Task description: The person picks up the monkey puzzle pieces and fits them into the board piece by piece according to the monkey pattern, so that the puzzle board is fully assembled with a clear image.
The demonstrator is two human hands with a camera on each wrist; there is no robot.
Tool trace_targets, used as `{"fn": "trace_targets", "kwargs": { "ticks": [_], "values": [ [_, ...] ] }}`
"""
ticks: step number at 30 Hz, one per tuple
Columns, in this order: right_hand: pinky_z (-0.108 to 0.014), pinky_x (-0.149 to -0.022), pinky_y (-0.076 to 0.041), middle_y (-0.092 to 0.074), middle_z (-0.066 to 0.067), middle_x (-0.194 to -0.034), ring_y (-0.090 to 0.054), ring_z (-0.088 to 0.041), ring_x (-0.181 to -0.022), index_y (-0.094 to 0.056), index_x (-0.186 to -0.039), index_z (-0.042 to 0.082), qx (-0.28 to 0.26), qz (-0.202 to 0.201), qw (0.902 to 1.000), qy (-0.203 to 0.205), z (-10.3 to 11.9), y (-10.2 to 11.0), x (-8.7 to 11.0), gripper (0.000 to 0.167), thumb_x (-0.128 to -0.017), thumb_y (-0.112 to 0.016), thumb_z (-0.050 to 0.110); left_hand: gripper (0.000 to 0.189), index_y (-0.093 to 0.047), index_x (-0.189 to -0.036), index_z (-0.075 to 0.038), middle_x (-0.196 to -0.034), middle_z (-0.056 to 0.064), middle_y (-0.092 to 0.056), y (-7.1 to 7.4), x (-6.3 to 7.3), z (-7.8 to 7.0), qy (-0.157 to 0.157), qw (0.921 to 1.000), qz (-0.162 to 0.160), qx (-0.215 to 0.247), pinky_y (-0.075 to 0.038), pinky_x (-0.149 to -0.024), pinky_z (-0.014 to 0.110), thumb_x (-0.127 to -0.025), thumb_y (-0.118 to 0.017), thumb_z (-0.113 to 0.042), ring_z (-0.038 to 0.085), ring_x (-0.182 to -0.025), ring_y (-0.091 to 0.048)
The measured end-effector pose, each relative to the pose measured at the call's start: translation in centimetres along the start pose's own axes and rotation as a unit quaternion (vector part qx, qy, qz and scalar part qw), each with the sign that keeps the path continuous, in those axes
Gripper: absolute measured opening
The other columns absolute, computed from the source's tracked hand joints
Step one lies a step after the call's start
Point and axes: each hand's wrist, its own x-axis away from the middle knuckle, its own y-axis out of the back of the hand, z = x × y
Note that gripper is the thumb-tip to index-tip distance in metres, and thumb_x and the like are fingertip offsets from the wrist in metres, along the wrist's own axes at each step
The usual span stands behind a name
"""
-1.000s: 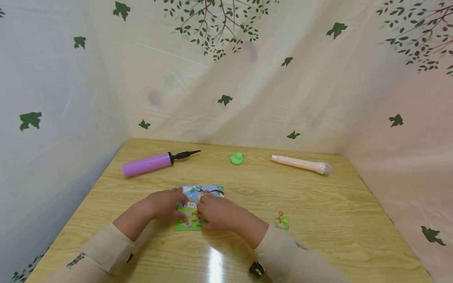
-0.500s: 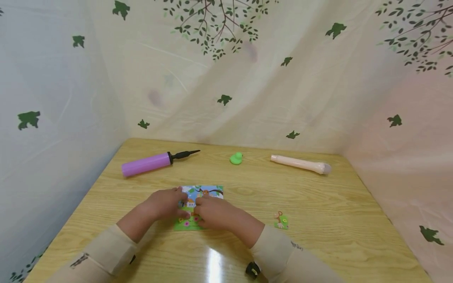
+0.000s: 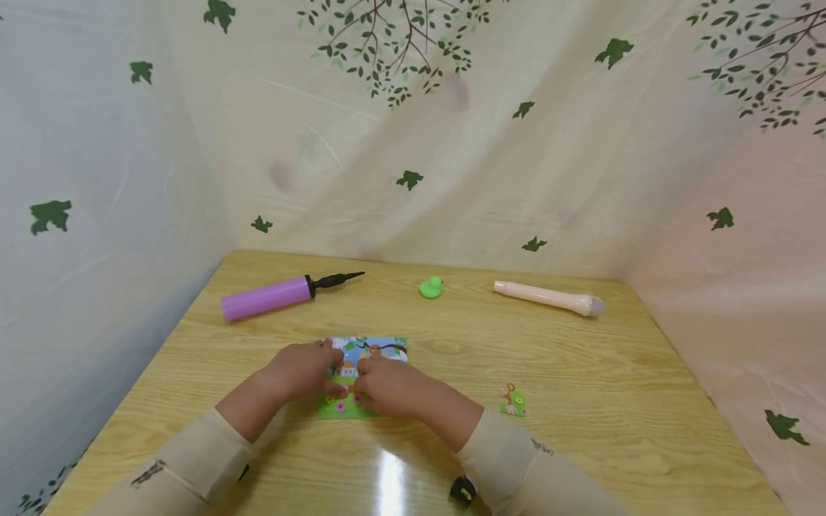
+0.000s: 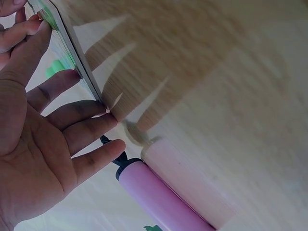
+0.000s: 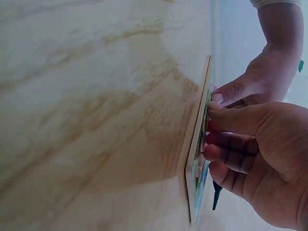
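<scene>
A small picture puzzle (image 3: 377, 346) with a blue sky, a house and green grass lies flat on the table. My left hand (image 3: 303, 373) rests at its left side, fingers spread; in the left wrist view several fingertips (image 4: 77, 74) touch the board's edge. My right hand (image 3: 390, 387) is over the middle and right of the puzzle. Its thumb and bent fingers (image 5: 219, 153) press on the picture surface in the right wrist view, close to the left thumb (image 5: 219, 97). Whether a piece lies under the right fingertips is hidden. A loose puzzle piece (image 3: 513, 401) lies to the right.
Along the back of the wooden table (image 3: 581, 358) lie a purple hand pump (image 3: 267, 299) with a black nozzle, a green toy duck (image 3: 431, 287) and a pale pink microphone-shaped toy (image 3: 545, 297). Leaf-printed cloth (image 3: 452, 143) encloses the back and sides.
Over the last second my right hand has shifted slightly left on the puzzle and my left thumb has edged toward it. In the last half second both hands stay almost still.
</scene>
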Motion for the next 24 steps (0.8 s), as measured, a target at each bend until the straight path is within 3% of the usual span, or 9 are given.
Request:
{"fn": "trace_targets", "kwargs": {
  "ticks": [5,8,14,18,24],
  "values": [
    [-0.018,-0.082,-0.047,-0.061,0.005,-0.102,-0.053,-0.008,-0.089,-0.073,-0.117,0.019,0.011,-0.015,0.9998,0.010,0.0,-0.3,0.6,0.026,-0.095,-0.065,0.031,0.037,-0.058,-0.088,-0.021,-0.136,0.024,-0.055,0.1,0.1,-0.1,0.006,1.0000,0.007,-0.001,-0.047,-0.058,0.037,-0.081,-0.074,-0.053,0.023,-0.082,-0.061],
    [-0.018,-0.086,-0.049,-0.062,0.004,-0.109,-0.058,-0.008,-0.097,-0.070,-0.121,0.018,0.017,-0.016,0.9997,0.007,0.2,-0.4,1.3,0.029,-0.096,-0.063,0.030,0.036,-0.057,-0.087,-0.021,-0.136,0.023,-0.056,0.0,0.1,-0.1,0.005,1.0000,0.008,-0.001,-0.047,-0.058,0.037,-0.081,-0.074,-0.053,0.020,-0.081,-0.060],
    [-0.021,-0.100,-0.048,-0.064,0.003,-0.123,-0.059,-0.011,-0.116,-0.067,-0.124,0.015,-0.013,-0.008,0.9998,0.010,0.5,0.0,3.2,0.028,-0.099,-0.059,0.023,0.035,-0.058,-0.086,-0.022,-0.139,0.024,-0.054,0.1,0.1,0.0,0.005,1.0000,0.008,0.000,-0.050,-0.063,0.039,-0.081,-0.074,-0.052,0.023,-0.090,-0.064],
    [-0.022,-0.101,-0.047,-0.064,0.003,-0.122,-0.059,-0.013,-0.115,-0.067,-0.121,0.014,-0.060,-0.032,0.9976,0.015,-0.3,-0.1,5.0,0.025,-0.097,-0.061,0.020,0.033,-0.058,-0.087,-0.022,-0.143,0.026,-0.050,0.1,0.2,0.0,0.007,0.9998,0.015,0.007,-0.052,-0.067,0.042,-0.082,-0.074,-0.051,0.030,-0.101,-0.065],
    [-0.032,-0.103,-0.049,-0.062,-0.002,-0.125,-0.057,-0.019,-0.119,-0.061,-0.130,0.011,-0.094,-0.046,0.9922,-0.067,-2.8,-0.1,8.5,0.036,-0.097,-0.063,0.026,0.031,-0.062,-0.093,-0.023,-0.148,0.027,-0.043,0.1,0.2,-0.1,0.008,0.9993,0.023,0.027,-0.055,-0.082,0.051,-0.084,-0.072,-0.051,0.042,-0.122,-0.057]
  ]
}}
